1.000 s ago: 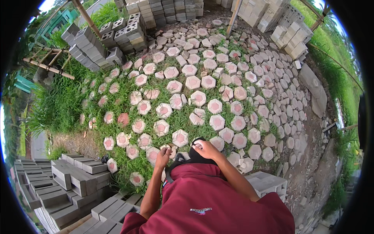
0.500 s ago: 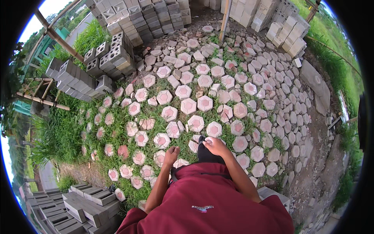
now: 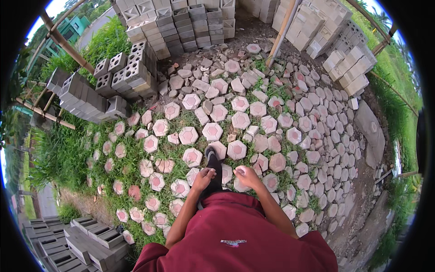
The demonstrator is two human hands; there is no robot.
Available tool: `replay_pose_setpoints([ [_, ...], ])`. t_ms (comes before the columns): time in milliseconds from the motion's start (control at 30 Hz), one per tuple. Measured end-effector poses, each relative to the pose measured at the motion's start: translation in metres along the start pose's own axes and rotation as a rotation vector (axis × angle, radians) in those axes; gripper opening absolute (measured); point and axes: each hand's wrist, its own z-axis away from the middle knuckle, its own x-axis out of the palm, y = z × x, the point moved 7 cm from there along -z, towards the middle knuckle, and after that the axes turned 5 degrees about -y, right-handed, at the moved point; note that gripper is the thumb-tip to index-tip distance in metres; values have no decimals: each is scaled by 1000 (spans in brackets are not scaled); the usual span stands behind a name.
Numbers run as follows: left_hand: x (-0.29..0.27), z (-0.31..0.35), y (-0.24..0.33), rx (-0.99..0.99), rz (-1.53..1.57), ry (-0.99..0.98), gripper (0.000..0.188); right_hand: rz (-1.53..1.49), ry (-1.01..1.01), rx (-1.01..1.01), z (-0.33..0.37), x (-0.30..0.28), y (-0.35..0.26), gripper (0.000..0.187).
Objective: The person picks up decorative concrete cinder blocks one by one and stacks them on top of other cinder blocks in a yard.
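— Two hands, both low in front of the body. Is either one carrying anything?

— Nothing I can make out. The left hand (image 3: 202,178) hangs with fingers loosely curled, near the dark trouser leg (image 3: 215,174). The right hand (image 3: 244,174) is curled into a loose fist above a hexagonal paver (image 3: 237,150); whether something small sits inside it, I cannot tell.

— Where do the pavers lie?

— Scattered flat over grass (image 3: 68,149) and bare dirt, pinkish in the middle, many broken towards the top. Stacked hollow blocks (image 3: 131,68) stand to the left.

— What could go wrong here?

— Footing, I'd judge. The pavers sit loose and uneven with gaps between them, so one could tip under a shoe and turn an ankle. Broken pieces have sharp edges too, risky for bare fingers.
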Motion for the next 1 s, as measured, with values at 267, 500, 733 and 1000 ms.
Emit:
replay_pose_setpoints([
  [267,-99,-156,134,106,-237,62,36,179,39,-29,-172,-85,-62,43],
  [500,-172,-244,218,147,-362,181,37,61,185,-28,-277,-142,-142,36],
  [733,-190,-347,271,192,-93,121,33,-4,130,-83,-393,-170,-153,36],
  [1000,-235,-487,329,98,46,247,34,50,-23,-176,-597,-238,-181,32],
])
